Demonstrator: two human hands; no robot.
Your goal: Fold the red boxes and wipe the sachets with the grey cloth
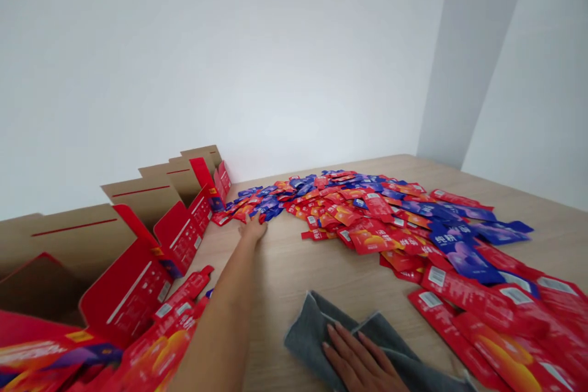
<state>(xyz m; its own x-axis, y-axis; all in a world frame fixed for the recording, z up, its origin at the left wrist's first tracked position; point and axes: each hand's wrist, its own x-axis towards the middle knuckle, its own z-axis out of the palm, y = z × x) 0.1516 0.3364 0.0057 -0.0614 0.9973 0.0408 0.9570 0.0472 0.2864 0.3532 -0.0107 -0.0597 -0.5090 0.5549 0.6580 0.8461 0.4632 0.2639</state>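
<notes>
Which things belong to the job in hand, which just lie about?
Likely job:
Grey fabric cloth, under right hand
Flat red and blue packets, at left hand

Seemingly lying about:
Open red and brown cardboard boxes, left
Larger red and blue packet heap, right

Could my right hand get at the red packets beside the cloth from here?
Probably yes. The right hand rests on the grey cloth, and the nearest red packets lie just to its right; only cloth and bare table seem to lie between.
</notes>
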